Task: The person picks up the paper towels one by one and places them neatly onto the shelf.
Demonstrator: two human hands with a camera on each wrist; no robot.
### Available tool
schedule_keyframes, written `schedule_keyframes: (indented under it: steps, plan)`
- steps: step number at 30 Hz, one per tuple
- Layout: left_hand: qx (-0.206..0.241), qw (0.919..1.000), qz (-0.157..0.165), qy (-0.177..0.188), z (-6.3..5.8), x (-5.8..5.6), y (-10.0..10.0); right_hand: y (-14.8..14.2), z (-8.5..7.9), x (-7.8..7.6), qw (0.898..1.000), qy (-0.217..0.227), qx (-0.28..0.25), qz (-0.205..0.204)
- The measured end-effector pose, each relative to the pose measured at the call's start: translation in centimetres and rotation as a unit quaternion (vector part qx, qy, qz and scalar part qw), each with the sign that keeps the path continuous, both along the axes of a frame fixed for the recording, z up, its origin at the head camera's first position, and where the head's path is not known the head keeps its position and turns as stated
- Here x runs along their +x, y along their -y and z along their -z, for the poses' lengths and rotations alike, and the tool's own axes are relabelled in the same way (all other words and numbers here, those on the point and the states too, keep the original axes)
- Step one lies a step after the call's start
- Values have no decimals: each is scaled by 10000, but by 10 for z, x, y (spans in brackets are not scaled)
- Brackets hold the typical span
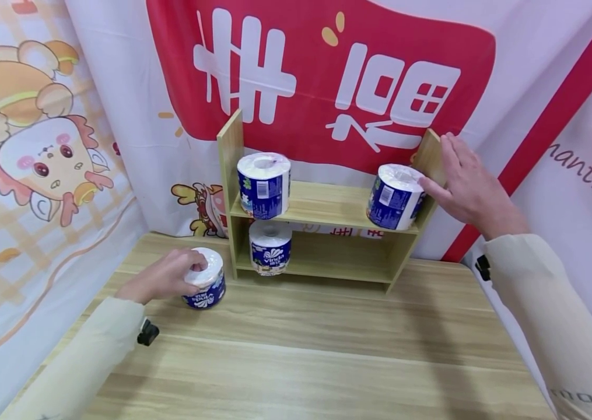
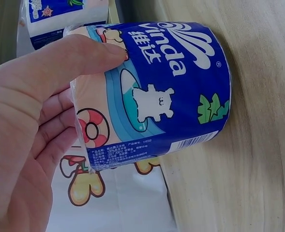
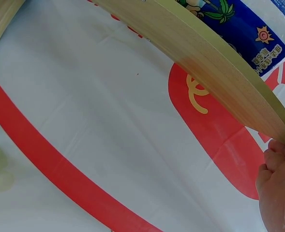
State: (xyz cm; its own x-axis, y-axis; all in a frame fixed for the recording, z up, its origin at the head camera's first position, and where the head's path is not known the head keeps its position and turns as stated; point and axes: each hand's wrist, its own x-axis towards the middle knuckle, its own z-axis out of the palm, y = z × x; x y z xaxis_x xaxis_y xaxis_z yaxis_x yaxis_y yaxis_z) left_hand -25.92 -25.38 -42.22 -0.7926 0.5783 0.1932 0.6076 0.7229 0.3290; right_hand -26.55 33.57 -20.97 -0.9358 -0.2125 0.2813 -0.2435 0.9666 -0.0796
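Note:
My left hand (image 1: 172, 273) grips a toilet paper roll (image 1: 210, 297) in blue Vinda wrap, at the left of a small wooden shelf (image 1: 337, 269). Its thumb (image 2: 91, 54) presses the printed side; the other fingertips are hidden behind the roll's top. At the shelf's right side panel, my right hand (image 1: 471, 181) holds the edge, thumb on the inner side and fingers along the outside. The thumb is close to a second roll (image 1: 394, 201) on the upper board; contact cannot be told. The right wrist view catches only part of that hand (image 3: 280, 193), beside the panel (image 3: 219, 82).
Another roll (image 1: 264, 189) stands at the upper board's left end, with one more (image 1: 270, 251) below it in the lower compartment. The shelf stands at the back of a wood-grain table (image 1: 296, 361). Printed cloth (image 1: 117, 70) hangs behind and at both sides.

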Motion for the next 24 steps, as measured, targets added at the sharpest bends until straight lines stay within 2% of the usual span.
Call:
schedule_keyframes:
  steps: [6, 14, 24]
  plan:
    - [-76, 10000, -8, -25, -3, 2, -2, -1, 0, -1, 10000, -1, 23, 6]
    - [-49, 9998, 132, -121, -7, 9, -6, -1, -1, -2, 10000, -4, 28, 36]
    - [-89, 9997, 175, 159, -18, 22, -16, 0, -1, -1, 10000, -14, 10, 44]
